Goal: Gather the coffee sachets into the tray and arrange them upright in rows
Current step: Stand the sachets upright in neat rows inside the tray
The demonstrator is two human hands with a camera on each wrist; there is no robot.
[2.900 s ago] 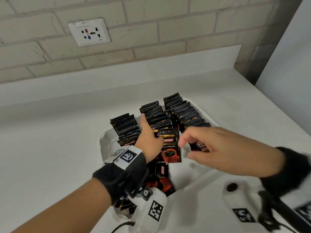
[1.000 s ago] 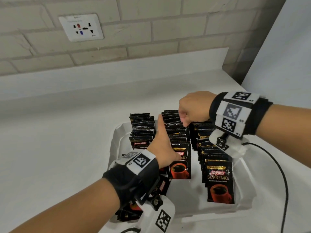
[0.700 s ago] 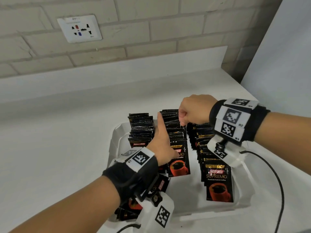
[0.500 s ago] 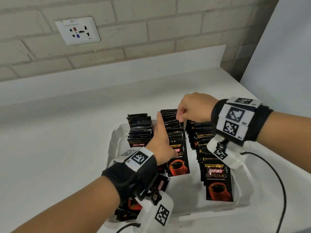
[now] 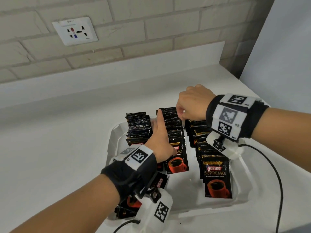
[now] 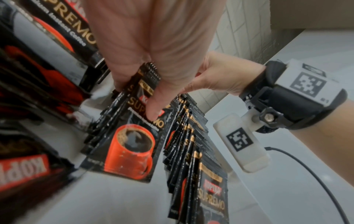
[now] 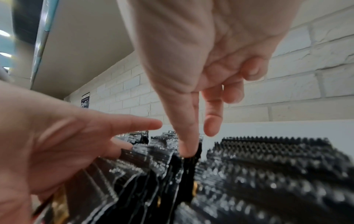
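A white tray [image 5: 114, 137] on the counter holds black coffee sachets standing upright in three rows: left row [image 5: 138, 125], middle row [image 5: 173, 125], right row [image 5: 217, 179]. My left hand [image 5: 159, 132] lies between the left and middle rows, index finger straight along the middle row. Its thumb [image 6: 153, 106] presses the front sachet [image 6: 130, 151]. My right hand [image 5: 191, 103] hovers over the far end of the middle row with fingers curled. Its thumb tip [image 7: 187, 136] touches the sachet tops, and the index finger stays just above them. Loose sachets [image 5: 127, 204] lie flat under my left wrist.
A brick wall with a wall socket [image 5: 74, 31] and a white ledge runs behind the counter. A pale panel [image 5: 277, 56] stands at the right. A black cable [image 5: 276, 174] from the right wrist camera trails over the counter right of the tray.
The right hand went from the front of the middle row to its far end, then shifted slightly there. The left hand stayed braced on the middle row.
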